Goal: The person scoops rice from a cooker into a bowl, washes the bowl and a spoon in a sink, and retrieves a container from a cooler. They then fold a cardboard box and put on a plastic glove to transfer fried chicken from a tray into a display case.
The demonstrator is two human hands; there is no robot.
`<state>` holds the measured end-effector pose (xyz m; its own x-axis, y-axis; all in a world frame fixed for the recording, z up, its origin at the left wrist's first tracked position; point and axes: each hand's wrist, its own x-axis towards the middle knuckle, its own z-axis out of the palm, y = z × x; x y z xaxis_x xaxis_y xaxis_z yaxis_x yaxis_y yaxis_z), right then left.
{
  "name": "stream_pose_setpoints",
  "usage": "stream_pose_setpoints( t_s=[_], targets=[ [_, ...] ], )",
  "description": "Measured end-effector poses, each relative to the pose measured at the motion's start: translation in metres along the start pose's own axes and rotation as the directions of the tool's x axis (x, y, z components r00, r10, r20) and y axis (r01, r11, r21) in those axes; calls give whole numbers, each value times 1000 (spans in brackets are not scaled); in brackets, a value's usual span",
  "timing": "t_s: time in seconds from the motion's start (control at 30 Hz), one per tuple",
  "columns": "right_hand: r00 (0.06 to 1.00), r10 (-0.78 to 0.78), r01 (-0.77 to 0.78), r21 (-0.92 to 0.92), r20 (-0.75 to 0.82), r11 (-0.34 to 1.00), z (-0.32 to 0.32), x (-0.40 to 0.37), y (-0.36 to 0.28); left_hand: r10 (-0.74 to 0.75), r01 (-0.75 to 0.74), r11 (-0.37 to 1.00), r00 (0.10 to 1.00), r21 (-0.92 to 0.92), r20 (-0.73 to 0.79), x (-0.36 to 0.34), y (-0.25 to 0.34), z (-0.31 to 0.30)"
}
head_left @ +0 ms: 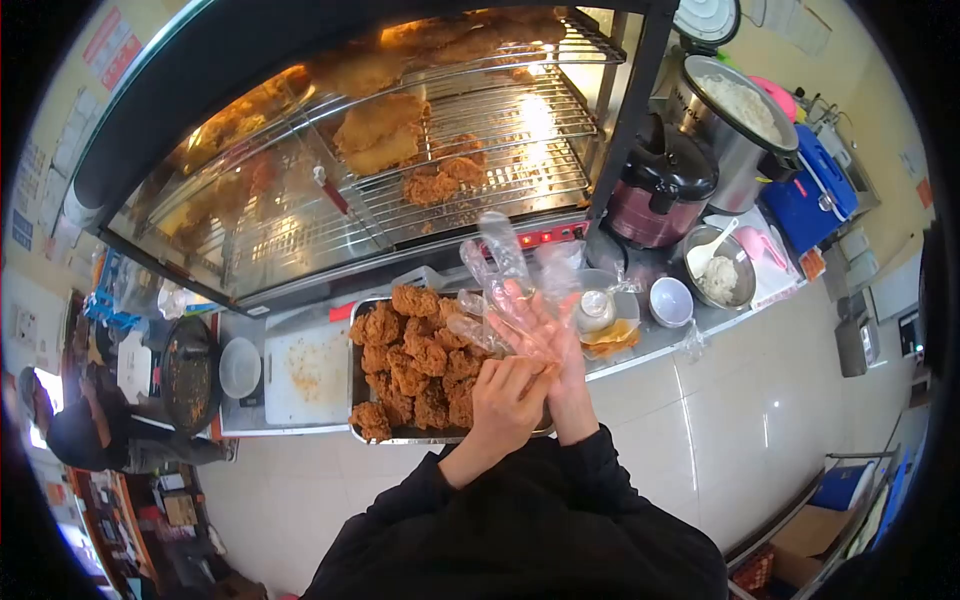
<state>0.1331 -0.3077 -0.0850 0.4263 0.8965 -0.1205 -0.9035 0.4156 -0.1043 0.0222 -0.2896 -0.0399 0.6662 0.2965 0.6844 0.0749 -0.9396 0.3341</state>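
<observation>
A clear disposable plastic glove (497,238) is partway over my right hand (540,325), its finger ends reaching loosely past my fingertips. The fingers of that hand are spread, palm showing. My left hand (510,403) is bare and closed, pinching the glove's edge near the right palm. Both hands are above the right side of a metal tray (352,395) piled with fried chicken pieces (405,365).
A lit glass warming cabinet (345,250) with fried food on racks stands behind the tray. A white cutting board (305,378) with crumbs lies left. Rightward are a bowl of rice (742,285), a rice cooker (665,190) and a small white bowl (671,302). Another person (90,425) stands far left.
</observation>
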Motion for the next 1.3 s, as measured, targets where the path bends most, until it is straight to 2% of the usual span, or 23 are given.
stream_pose_setpoints(
  t_s=[0.07,0.17,0.27,0.37,0.4,0.47,0.57,0.67,0.73,0.8,0.83,0.87,0.9,0.93,0.97,1.0,1.03,1.07,1.17,1.2,1.3],
  targets=[
    [999,41,-38,132,-14,991,3,1,-2,14,-14,1000,1000,11,7,0,3,5],
    [937,-2,-37,103,350,994,5,1,-7,22,-22,1000,1000,-4,4,3,9,3],
    [955,-42,61,-56,294,997,12,-2,-16,71,-70,996,997,-57,31,1,11,7],
    [943,-48,65,-40,329,997,15,-3,-26,77,-72,990,996,-118,40,1,17,10],
    [923,-22,53,-69,384,996,16,-4,-31,85,-79,987,995,-137,45,0,18,9],
    [957,-74,108,-105,282,989,33,-8,-30,81,-74,981,996,-177,37,-5,18,11],
    [903,-39,125,-175,428,977,23,-1,-37,60,-54,970,998,-236,17,-12,20,11],
    [879,-11,142,-240,477,960,24,5,-27,65,-54,959,997,-277,30,-19,25,9],
    [875,43,80,-231,483,970,16,9,-26,86,-80,955,996,-284,9,-23,27,11],
    [984,-29,133,-604,178,786,30,-2,-15,71,-80,930,997,-358,-38,-19,19,-7],
    [992,-118,106,-758,38,643,34,-8,-12,67,-86,914,996,-397,-61,-18,12,-20],
    [993,-105,100,-910,63,403,16,-7,-13,9,-35,923,998,-384,-69,-21,0,-34],
    [993,-86,96,-987,85,130,-18,-3,-15,-55,-5,944,983,-329,-174,-24,-17,-49],
    [993,-62,90,-984,101,-153,-37,-5,-16,-96,51,972,977,-229,-190,-25,-38,-68],
    [971,-70,152,-816,229,-558,-29,-20,2,-233,200,964,951,-174,-201,-28,-50,-86],
    [999,13,35,-764,36,-644,-13,-32,24,-332,297,940,909,-170,-250,-36,-63,-97],
    [967,149,246,-600,208,-761,-25,-37,39,-421,387,907,857,-169,-298,-44,-74,-105],
    [991,81,125,-570,102,-812,-13,-42,60,-465,438,885,826,-155,-320,-52,-82,-110],
    [997,8,-25,-424,-75,-905,-28,-39,85,-552,539,830,755,-145,-353,-65,-87,-122],
    [999,-19,-40,-477,-49,-878,-38,-37,84,-578,567,811,735,-145,-356,-68,-86,-124],
    [979,34,138,-540,199,-830,-56,-28,59,-614,607,778,682,-161,-397,-78,-86,-122]
  ],
)
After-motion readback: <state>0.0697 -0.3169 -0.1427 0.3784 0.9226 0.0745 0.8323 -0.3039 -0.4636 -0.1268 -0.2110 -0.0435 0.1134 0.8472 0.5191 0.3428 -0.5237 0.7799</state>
